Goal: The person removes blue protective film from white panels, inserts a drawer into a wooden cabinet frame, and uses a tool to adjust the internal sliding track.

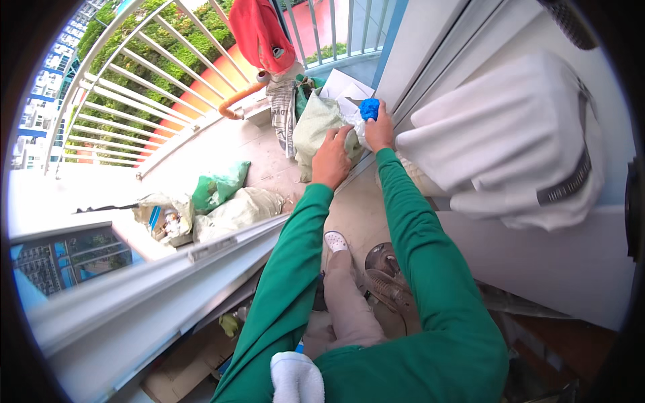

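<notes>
Both my arms reach forward in green sleeves toward a pale green woven sack (310,134) against the balcony corner. My left hand (332,160) is at the sack's near right side, its bent fingers gripping the edge by the opening. In my right hand (381,130) is a bright blue crumpled bundle (369,109), held just above the sack's right side. A white crinkled plastic bag (361,131) hangs between the two hands, partly hidden by my right hand. White flat sheets (346,86) stick up behind the sack.
Left of the sack stands a printed grey bag (283,111), with red cloth (261,37) above. A green bag (220,185) and another pale sack (243,211) lie by the railing (127,124). White cloth (507,138) hangs at right. A dark fan-like object (384,263) sits beside my foot.
</notes>
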Available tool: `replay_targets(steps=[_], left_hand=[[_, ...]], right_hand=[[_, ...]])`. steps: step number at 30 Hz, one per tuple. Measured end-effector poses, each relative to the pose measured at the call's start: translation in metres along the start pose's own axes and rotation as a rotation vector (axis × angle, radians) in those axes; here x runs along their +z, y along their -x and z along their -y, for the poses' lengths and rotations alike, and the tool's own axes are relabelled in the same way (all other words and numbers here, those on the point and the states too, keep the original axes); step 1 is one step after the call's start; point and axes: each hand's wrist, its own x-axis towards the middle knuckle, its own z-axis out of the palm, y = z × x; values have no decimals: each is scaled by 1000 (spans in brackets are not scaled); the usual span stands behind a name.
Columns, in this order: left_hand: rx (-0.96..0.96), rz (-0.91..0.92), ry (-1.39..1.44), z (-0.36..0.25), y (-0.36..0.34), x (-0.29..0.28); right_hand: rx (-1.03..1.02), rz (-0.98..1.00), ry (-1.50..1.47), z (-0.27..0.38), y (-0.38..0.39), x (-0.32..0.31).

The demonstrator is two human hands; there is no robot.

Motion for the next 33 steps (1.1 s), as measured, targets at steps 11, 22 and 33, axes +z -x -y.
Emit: replay_targets(steps=[11,22,33], left_hand=[[-139,115,-139,86,-47,69],[-66,-71,190,54,-18,79],[-198,-55,350,-2,99,68]], right_hand=[[-276,464,196,-52,-59,89],[-351,657,430,-81,-65,168],[-181,109,-133,-51,9,38]])
